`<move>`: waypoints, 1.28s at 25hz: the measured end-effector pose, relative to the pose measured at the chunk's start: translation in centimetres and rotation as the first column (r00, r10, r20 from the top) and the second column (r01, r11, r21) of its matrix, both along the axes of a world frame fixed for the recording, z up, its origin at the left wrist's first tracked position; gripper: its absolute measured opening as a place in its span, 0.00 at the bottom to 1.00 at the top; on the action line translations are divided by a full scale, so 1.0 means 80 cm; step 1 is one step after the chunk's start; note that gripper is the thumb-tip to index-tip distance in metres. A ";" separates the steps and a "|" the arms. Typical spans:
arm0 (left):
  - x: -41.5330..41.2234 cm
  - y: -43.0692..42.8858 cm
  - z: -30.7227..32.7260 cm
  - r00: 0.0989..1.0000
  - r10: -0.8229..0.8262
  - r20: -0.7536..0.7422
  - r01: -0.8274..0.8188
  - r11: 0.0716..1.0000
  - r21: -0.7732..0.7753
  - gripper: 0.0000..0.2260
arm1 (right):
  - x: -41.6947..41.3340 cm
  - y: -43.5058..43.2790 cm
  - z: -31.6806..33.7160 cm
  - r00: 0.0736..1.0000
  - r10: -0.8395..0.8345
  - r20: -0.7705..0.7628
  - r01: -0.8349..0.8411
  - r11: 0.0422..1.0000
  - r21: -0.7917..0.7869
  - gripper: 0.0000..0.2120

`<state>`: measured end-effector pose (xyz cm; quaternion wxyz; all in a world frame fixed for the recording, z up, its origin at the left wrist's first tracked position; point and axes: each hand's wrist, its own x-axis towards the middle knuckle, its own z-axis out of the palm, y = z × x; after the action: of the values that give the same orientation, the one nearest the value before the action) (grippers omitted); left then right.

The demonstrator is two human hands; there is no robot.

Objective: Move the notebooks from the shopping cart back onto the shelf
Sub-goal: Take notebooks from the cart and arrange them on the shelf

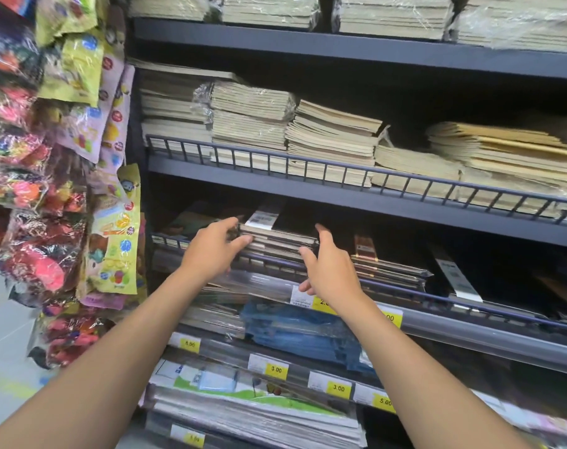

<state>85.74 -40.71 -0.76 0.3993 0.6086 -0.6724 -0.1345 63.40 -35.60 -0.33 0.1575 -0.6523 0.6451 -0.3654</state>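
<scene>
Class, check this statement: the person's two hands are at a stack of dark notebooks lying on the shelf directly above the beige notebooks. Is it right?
Not quite. The head view shows the left hand and right hand at the stack of dark notebooks, but it lies on the shelf directly below the beige notebooks, not above them.

Dark metal shelves (308,44), pale floor (3,335)

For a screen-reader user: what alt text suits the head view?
Two hands reach a stack of dark notebooks on a shelf: the left hand grips its left end, the right hand is open at its right end. Tan notebooks fill the shelves above; toy packets hang at left.
</scene>
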 end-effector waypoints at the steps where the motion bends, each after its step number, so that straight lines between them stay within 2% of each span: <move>1: -0.001 -0.001 -0.001 1.000 0.000 0.007 0.000 1.000 -0.001 0.25 | 0.001 -0.001 0.000 1.000 0.001 0.020 -0.001 1.000 0.012 0.27; 3: -0.002 -0.003 -0.007 0.999 -0.023 0.024 0.022 0.999 0.035 0.22 | 0.001 -0.001 0.002 0.999 -0.004 0.035 0.003 0.999 0.037 0.27; 6: -0.001 -0.005 -0.015 0.999 -0.041 0.010 0.040 0.994 0.105 0.27 | -0.001 -0.004 -0.001 1.000 -0.013 -0.008 0.013 0.999 0.044 0.28; 8: -0.001 0.000 -0.016 0.999 -0.043 -0.025 0.046 0.993 0.112 0.30 | -0.003 -0.005 -0.002 0.999 -0.006 -0.033 0.007 0.999 0.034 0.28; 12: 0.001 0.014 -0.013 0.995 -0.058 -0.081 0.066 0.992 0.103 0.29 | -0.008 0.005 -0.002 0.997 0.052 -0.060 -0.050 0.998 0.030 0.28; 17: 0.000 0.020 -0.010 0.986 -0.132 -0.105 0.136 0.990 0.029 0.20 | -0.012 0.011 -0.004 0.995 0.053 -0.084 -0.052 0.998 0.019 0.31; 20: -0.010 0.018 -0.012 0.977 -0.048 -0.209 0.044 0.999 -0.024 0.25 | -0.014 0.008 -0.002 0.994 0.025 -0.107 -0.028 0.999 -0.023 0.32; 22: -0.014 0.014 -0.013 0.974 -0.019 -0.228 0.010 0.999 -0.040 0.27 | -0.012 0.005 -0.001 0.992 -0.002 -0.128 -0.004 0.999 -0.048 0.33; 29: -0.014 0.008 -0.019 0.968 0.003 -0.253 -0.015 0.999 -0.045 0.26 | -0.014 0.006 0.001 0.996 -0.044 -0.076 0.039 0.997 -0.059 0.33; 32: -0.013 0.012 -0.017 0.968 0.019 -0.250 -0.031 0.999 -0.044 0.25 | -0.013 0.009 0.003 0.994 -0.055 -0.098 0.047 0.995 -0.087 0.33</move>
<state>84.66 -39.73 -2.13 0.4965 0.5856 -0.6123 -0.1890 62.32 -34.88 -0.05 0.0878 -0.6593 0.6525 -0.3631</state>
